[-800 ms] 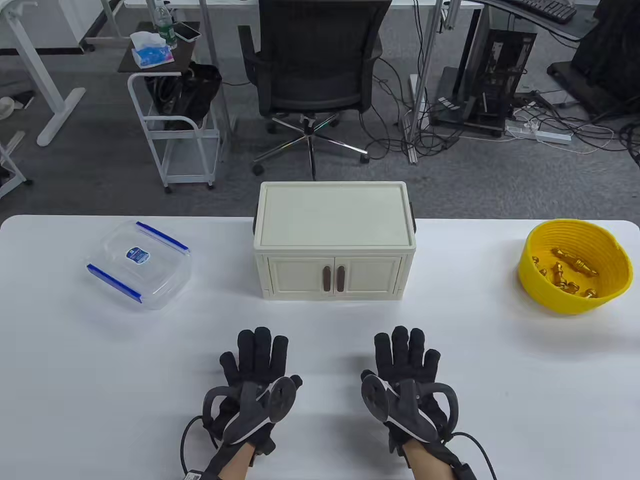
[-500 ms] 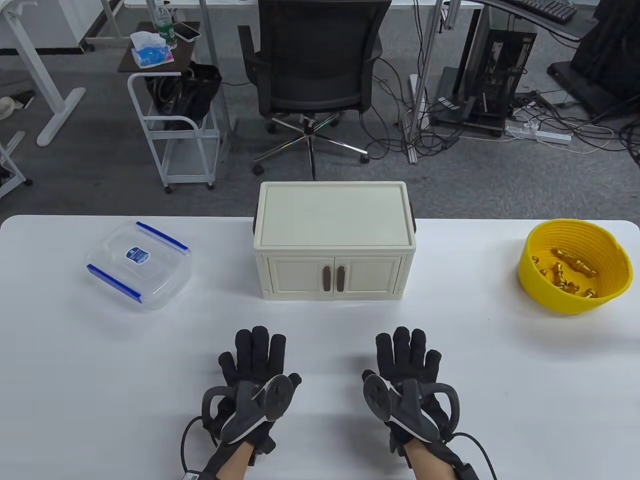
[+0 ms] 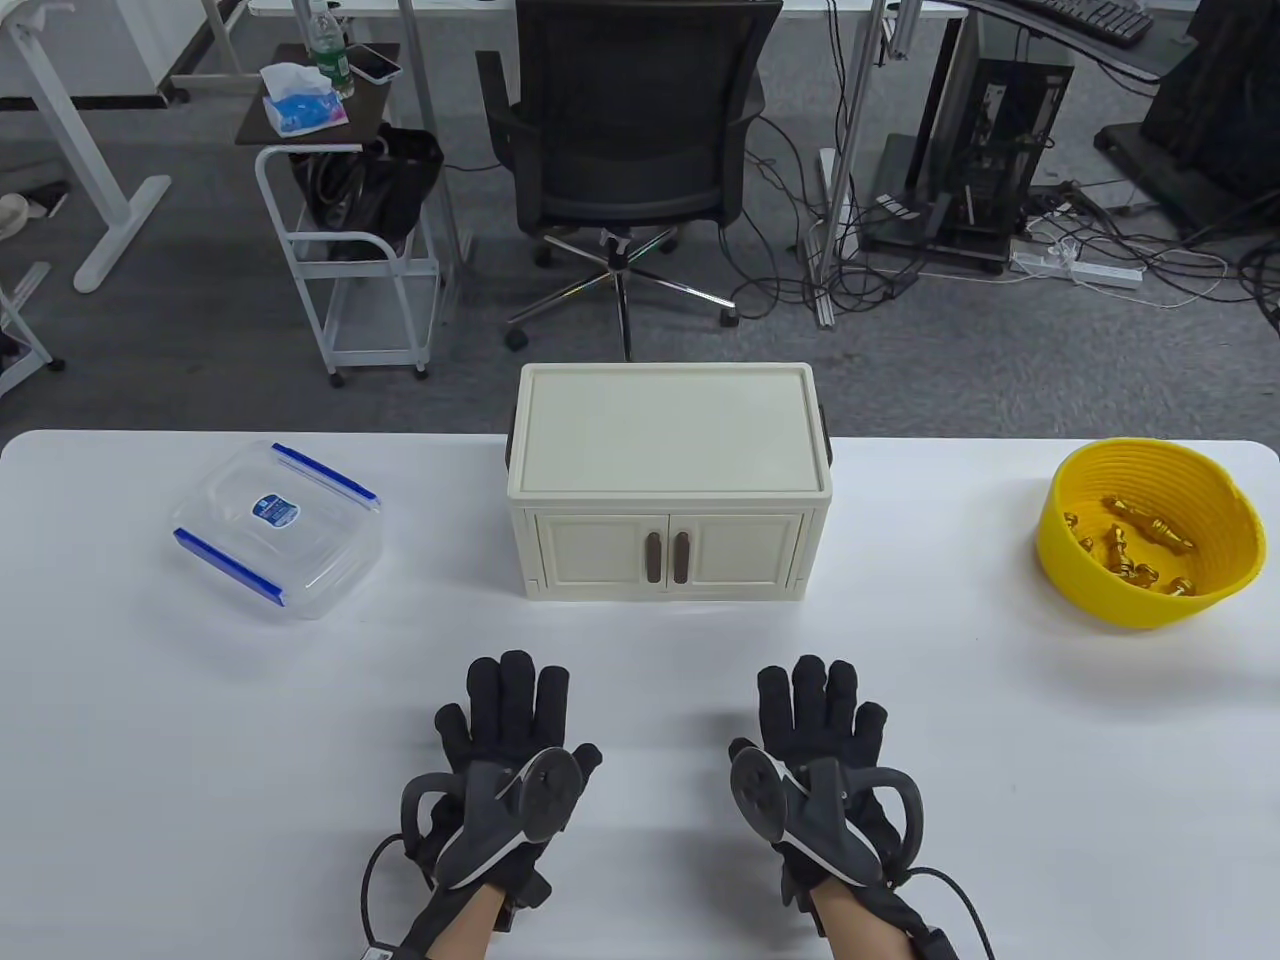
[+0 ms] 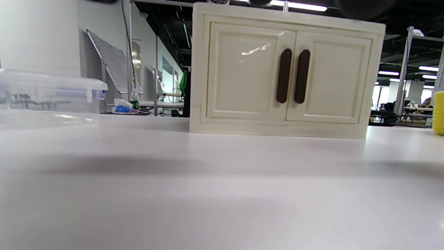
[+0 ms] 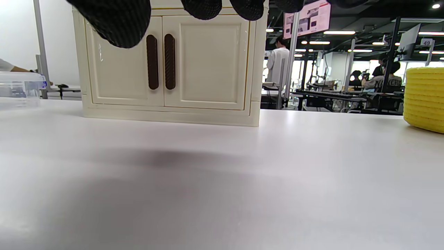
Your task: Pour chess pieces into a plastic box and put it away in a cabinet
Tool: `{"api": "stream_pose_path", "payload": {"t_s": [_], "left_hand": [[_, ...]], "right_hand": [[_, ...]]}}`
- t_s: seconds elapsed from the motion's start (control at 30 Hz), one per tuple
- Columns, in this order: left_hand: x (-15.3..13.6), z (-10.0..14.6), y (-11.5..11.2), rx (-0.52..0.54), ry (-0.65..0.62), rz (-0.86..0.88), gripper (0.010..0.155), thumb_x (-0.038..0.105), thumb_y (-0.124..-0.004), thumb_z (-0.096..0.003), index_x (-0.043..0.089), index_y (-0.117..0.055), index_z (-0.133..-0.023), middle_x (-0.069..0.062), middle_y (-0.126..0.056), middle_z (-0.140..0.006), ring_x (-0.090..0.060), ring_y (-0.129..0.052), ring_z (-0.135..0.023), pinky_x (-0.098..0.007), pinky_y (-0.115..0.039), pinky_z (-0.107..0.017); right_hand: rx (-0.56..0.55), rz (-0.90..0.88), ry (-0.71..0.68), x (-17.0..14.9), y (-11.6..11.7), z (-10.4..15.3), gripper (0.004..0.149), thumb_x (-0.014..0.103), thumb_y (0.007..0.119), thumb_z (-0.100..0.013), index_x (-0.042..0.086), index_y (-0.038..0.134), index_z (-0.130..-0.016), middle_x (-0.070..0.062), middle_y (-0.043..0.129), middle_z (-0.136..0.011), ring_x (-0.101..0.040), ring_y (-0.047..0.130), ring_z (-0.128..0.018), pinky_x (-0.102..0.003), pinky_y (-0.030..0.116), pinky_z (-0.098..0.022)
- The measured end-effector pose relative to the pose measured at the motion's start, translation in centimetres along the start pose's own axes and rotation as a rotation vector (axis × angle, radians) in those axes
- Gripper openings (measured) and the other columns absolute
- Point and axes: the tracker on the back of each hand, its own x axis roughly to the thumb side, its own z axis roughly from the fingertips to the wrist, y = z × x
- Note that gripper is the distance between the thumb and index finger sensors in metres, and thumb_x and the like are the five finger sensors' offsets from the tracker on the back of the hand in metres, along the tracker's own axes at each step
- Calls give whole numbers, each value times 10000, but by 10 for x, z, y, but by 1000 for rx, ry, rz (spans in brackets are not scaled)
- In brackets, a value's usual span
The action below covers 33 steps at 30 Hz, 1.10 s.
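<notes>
I'm resting left hand (image 3: 505,745) and right hand (image 3: 820,750) flat on table (image 3: 640,880), fingers straight, holding nothing, prob. staging. Plastic box (image 3: 277,527) is sitting lidded far left w/ an unreadable blue label; chess pieces (image 3: 1135,548) are lying in yellow bowl (image 3: 1065,560) far right; cabinet (image 3: 668,482) is standing shut between.

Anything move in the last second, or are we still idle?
Barely. The right hand drifted slightly toward the person, the left hand hardly at all; both lie flat and hold nothing. The box, cabinet and bowl stayed put.
</notes>
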Motion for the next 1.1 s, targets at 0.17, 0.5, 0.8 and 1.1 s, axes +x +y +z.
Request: {"api": "stream_pose_path", "payload": {"t_s": [0.17,0.5,0.8,1.1], "left_hand": [[-2,1,4,6,-3,46,760,597,-518,-570,220,-201,-1150,-168,-93,-1227,-486,-119,-1109,-773,-340,-737],[-13,2,9,18,31,111,759,596,-517,-572,217,-205,-1151,-173,-97,-1226,-488,-120,-1108,-773,-341,-736],[-16,2,10,22,35,147,759,598,-515,-573,216,-207,-1152,-172,-98,-1227,-489,-120,-1108,-772,-342,-736],[-18,1,11,19,43,165,759,598,-514,-575,214,-206,-1153,-173,-95,-1227,-491,-119,-1107,-772,-342,-735]], "right_hand": [[-9,-151,70,-3,-11,-17,754,518,676,-584,63,422,-1129,-309,506,-1103,-536,594,-973,-653,620,-692],[-73,-336,282,7,-24,-108,793,624,678,-555,46,544,-1081,-247,741,-936,-380,856,-683,-408,815,-483],[-125,-266,434,34,-9,-163,681,657,668,-556,91,752,-926,-93,906,-681,-196,940,-416,-269,844,-289],[-117,-368,494,39,1,-172,599,600,706,-577,64,835,-812,-47,958,-557,-151,963,-306,-247,854,-214]]}}
